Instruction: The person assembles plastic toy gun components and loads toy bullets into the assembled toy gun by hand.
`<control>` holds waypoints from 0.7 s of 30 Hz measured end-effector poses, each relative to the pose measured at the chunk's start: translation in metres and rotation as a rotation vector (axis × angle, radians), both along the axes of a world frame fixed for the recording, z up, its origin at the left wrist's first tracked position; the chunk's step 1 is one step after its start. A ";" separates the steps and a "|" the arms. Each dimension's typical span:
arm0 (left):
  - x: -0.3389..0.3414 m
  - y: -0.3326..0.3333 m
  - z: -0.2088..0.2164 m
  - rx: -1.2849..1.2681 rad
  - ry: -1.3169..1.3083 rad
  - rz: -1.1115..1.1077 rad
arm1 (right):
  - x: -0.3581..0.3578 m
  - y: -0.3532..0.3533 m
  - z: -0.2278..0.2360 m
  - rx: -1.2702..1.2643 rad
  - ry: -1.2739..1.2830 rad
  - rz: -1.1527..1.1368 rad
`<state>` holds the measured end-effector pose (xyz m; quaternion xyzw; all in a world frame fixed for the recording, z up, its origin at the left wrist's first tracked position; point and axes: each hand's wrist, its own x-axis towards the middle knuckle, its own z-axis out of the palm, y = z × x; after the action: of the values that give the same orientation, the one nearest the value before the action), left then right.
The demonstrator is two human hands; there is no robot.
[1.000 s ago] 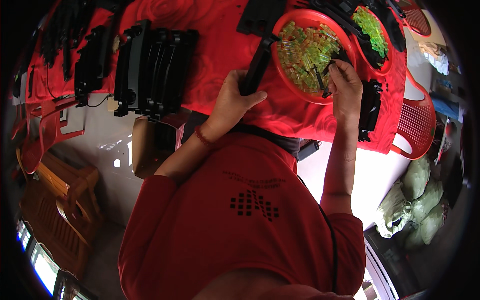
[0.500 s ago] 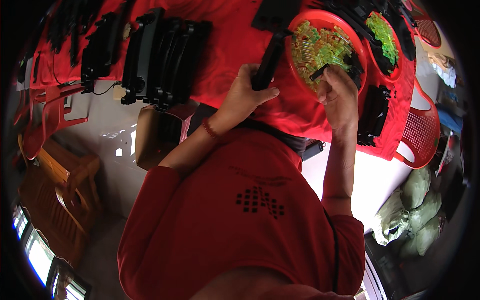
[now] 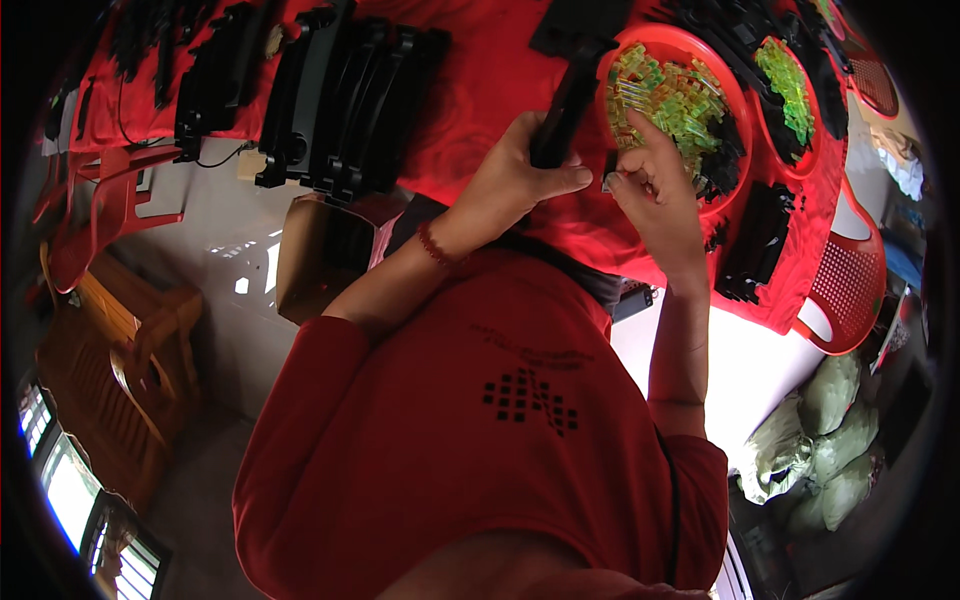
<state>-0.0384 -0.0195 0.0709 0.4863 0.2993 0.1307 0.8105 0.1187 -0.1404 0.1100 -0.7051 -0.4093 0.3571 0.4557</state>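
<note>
A long black plastic bar (image 3: pixel 572 105) stands tilted up out of my left hand (image 3: pixel 520 180), whose fingers and thumb are closed round its near end. Just to its right, my right hand (image 3: pixel 658 205) is closed in a pinch, index finger raised. A small black plastic piece (image 3: pixel 609 162) shows at its thumb tip, partly hidden and apart from the bar. Beyond this hand sits a round red basin (image 3: pixel 738 100) holding many translucent yellow-green pieces (image 3: pixel 665 90) and some small black pieces (image 3: pixel 722 160).
Rows of black bars (image 3: pixel 365 110) lie on the red tablecloth (image 3: pixel 470 95) at left. More black parts (image 3: pixel 758 240) lie near the right edge, below a second red basin (image 3: pixel 812 130). Red chairs (image 3: pixel 845 275), a cardboard box (image 3: pixel 310 260) and pale sacks (image 3: pixel 840 445) surround the table.
My right hand has moved left from over the basin toward the bar, carrying the small black piece. The view has shifted slightly, with the bar still in my left hand.
</note>
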 end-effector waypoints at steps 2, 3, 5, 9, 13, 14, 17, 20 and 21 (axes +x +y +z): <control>0.003 -0.002 0.002 -0.021 -0.065 0.085 | -0.007 0.001 0.006 -0.061 -0.053 0.026; 0.005 -0.003 0.003 -0.019 -0.061 0.085 | -0.008 0.002 0.007 -0.117 -0.103 0.050; 0.006 -0.004 0.002 -0.040 -0.093 0.077 | -0.009 0.002 0.007 -0.132 -0.173 0.107; 0.007 -0.003 -0.005 -0.036 -0.110 0.027 | -0.015 0.000 0.002 -0.120 -0.379 0.201; 0.006 -0.002 -0.006 -0.035 -0.052 0.033 | -0.016 -0.001 -0.007 -0.032 -0.255 0.118; 0.005 -0.002 -0.005 -0.088 -0.063 0.069 | -0.016 -0.001 -0.008 -0.022 -0.237 0.071; 0.006 -0.001 -0.006 -0.106 -0.094 0.150 | -0.015 -0.004 -0.013 -0.082 -0.015 -0.005; 0.005 -0.001 -0.006 -0.144 -0.117 0.167 | -0.017 -0.004 -0.007 -0.162 0.246 -0.074; 0.005 -0.001 -0.006 -0.145 -0.117 0.167 | -0.018 -0.003 -0.004 -0.172 0.305 -0.114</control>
<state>-0.0335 -0.0204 0.0651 0.3913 0.2997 0.2041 0.8458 0.1010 -0.1431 0.1056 -0.7012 -0.2629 0.4671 0.4701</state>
